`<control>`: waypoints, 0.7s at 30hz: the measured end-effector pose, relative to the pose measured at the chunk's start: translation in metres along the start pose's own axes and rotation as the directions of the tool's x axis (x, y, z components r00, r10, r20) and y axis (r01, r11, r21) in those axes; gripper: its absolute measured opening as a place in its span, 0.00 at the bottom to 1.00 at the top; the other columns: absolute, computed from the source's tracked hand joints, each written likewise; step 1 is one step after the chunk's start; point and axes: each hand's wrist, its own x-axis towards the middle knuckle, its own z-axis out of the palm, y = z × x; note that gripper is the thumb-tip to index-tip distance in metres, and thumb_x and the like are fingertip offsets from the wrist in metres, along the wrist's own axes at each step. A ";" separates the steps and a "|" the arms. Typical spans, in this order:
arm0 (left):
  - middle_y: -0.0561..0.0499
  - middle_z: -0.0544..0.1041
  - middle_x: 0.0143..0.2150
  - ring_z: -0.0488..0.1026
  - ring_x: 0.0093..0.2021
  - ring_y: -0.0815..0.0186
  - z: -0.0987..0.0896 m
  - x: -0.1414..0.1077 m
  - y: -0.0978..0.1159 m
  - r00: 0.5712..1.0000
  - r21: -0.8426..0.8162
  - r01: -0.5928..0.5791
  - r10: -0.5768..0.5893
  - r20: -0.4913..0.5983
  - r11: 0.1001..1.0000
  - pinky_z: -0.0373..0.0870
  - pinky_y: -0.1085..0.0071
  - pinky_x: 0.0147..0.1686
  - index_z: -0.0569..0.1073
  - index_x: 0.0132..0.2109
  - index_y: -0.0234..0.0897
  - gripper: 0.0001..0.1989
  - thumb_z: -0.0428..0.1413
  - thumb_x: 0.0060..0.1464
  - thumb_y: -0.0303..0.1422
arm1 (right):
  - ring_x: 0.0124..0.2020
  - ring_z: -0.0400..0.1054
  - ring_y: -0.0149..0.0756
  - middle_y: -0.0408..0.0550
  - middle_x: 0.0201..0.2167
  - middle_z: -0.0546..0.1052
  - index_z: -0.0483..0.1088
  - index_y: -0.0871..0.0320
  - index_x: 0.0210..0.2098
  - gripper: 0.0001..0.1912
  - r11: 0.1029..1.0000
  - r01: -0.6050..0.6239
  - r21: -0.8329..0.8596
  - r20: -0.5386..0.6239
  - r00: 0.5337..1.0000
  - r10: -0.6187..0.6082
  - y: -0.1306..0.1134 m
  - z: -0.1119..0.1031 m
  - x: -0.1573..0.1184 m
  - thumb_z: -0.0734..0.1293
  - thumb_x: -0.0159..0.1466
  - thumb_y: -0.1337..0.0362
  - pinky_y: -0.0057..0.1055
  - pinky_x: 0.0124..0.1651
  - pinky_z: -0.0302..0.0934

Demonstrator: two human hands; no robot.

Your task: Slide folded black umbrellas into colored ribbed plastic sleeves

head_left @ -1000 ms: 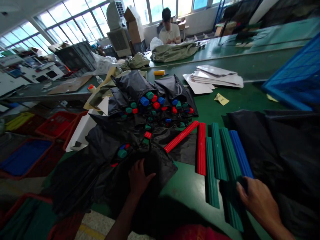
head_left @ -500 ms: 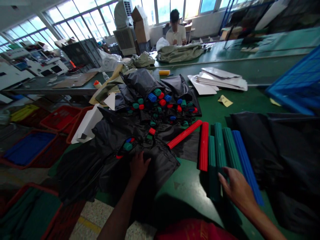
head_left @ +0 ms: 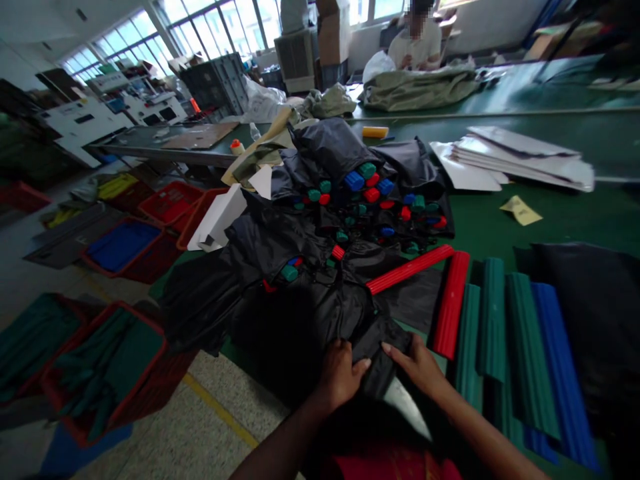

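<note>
The person's 2 bare hands sit close together on a fold of black sheeting (head_left: pixel 383 350) at the near edge of a green workbench (head_left: pixel 480 230): the left hand (head_left: pixel 340 377) lies spread over the fold, and the right hand (head_left: pixel 415 363) presses its extended fingers onto it (whether either hand pinches the sheeting, I cannot tell). The sheeting runs back into a heap of black bags (head_left: pixel 330 150) studded with red, blue and green plastic caps (head_left: pixel 370 193), while a ribbed red rod (head_left: pixel 451 305), ribbed green rods (head_left: pixel 527 353) and a ribbed blue rod (head_left: pixel 563 373) lie side by side just right of the right hand.
</note>
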 end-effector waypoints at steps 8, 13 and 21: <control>0.33 0.73 0.51 0.70 0.52 0.53 -0.004 -0.008 0.003 0.993 -0.168 0.076 -0.059 0.104 0.983 0.64 0.64 0.50 0.66 0.55 0.28 0.28 0.42 0.59 0.47 | 0.37 0.75 0.45 0.52 0.42 0.77 0.60 0.54 0.52 0.30 0.787 -0.366 0.497 0.281 0.926 0.254 -0.015 0.004 -0.016 0.70 0.54 0.51 0.39 0.34 0.69; 0.41 0.76 0.48 0.73 0.48 0.58 -0.053 -0.009 0.000 0.996 -0.214 0.015 0.005 0.092 0.977 0.66 0.68 0.47 0.69 0.51 0.36 0.24 0.45 0.58 0.48 | 0.38 0.74 0.41 0.50 0.40 0.78 0.66 0.56 0.46 0.23 0.781 -0.252 0.571 0.343 0.938 0.052 -0.054 0.014 -0.010 0.69 0.56 0.52 0.35 0.37 0.69; 0.38 0.75 0.49 0.72 0.52 0.55 -0.127 0.033 -0.055 0.976 0.068 0.101 -0.086 -0.199 0.993 0.65 0.66 0.48 0.66 0.55 0.33 0.24 0.46 0.60 0.45 | 0.38 0.70 0.44 0.56 0.40 0.72 0.65 0.62 0.47 0.20 0.975 0.212 -0.072 0.068 0.976 -0.207 -0.100 0.023 0.069 0.61 0.62 0.53 0.40 0.39 0.65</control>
